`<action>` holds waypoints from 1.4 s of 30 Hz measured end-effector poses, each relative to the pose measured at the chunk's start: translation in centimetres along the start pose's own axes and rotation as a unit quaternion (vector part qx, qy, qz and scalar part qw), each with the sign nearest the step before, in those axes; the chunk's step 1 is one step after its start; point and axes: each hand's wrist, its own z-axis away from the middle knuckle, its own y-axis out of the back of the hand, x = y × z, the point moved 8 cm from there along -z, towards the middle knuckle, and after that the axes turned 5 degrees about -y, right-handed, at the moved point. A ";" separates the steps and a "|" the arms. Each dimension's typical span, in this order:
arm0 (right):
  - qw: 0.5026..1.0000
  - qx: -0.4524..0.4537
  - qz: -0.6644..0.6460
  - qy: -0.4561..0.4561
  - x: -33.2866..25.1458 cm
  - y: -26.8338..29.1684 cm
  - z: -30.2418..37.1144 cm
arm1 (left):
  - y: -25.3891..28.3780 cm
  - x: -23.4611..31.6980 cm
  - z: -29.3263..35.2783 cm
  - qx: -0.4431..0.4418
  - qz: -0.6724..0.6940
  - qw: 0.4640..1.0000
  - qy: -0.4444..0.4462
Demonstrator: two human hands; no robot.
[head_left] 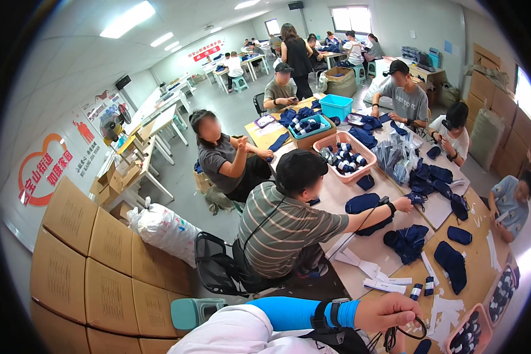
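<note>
My left hand (pixel 389 312), at the lower right, has its fingers curled in around a thin black cord (pixel 420 328) that loops below them. A bright blue sleeve (pixel 277 312) covers that forearm, with a black band (pixel 330 314) at the wrist. Just under the cord a strip of skin shows at the picture's edge, perhaps my right hand; its fingers are hidden. Nearest to my left hand on the table (pixel 366 289) lie small navy rolls with white bands (pixel 416 291), white paper strips (pixel 386 285) and a navy sock (pixel 450 266).
A person in a striped shirt (pixel 277 230) sits at my table, reaching across it. Other people work around it. Pink baskets (pixel 344 141) and a blue bin (pixel 336 107) hold or stand beside navy goods. Cartons (pixel 65 277), a green stool (pixel 192 311) and a white sack (pixel 165 230) stand left.
</note>
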 end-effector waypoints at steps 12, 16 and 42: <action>0.944 0.104 -0.306 -0.067 3.7 5.4 0.4 | -0.9 -2.0 2.1 -0.200 -0.113 0.971 0.068; 0.880 0.082 -0.468 0.015 3.2 9.1 2.0 | 2.2 -6.2 3.6 -0.214 -0.294 0.909 0.203; 0.901 0.300 -0.312 0.032 -2.6 9.1 4.9 | 17.7 -14.5 -5.1 -0.276 -0.369 0.857 0.230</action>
